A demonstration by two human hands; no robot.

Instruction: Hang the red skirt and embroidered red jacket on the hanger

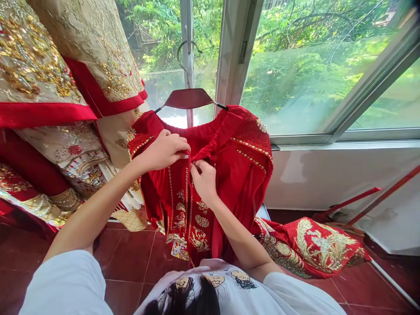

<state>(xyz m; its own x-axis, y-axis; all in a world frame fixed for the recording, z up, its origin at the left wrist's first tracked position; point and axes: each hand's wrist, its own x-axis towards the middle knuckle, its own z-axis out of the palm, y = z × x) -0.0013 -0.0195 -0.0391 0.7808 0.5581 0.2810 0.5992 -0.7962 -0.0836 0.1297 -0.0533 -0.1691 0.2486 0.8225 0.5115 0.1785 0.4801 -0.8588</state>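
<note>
A red jacket (238,188) with gold beading and embroidery hangs open-necked on a dark red hanger (188,98) in front of me. My left hand (169,151) is closed at the top of its front opening, fingers pinching the edge of the red fabric. Just below and to the right, my right hand (205,179) pinches the other side of the same opening. The two hands almost meet, and any small fastener between the fingertips is hidden.
Cream garments (108,43) with gold sequins and red borders hang close on the left. Behind the jacket is a sliding window (295,96). At lower right, a red embroidered cloth (324,245) extends above the red tiled floor (123,258), near a red pole (387,192).
</note>
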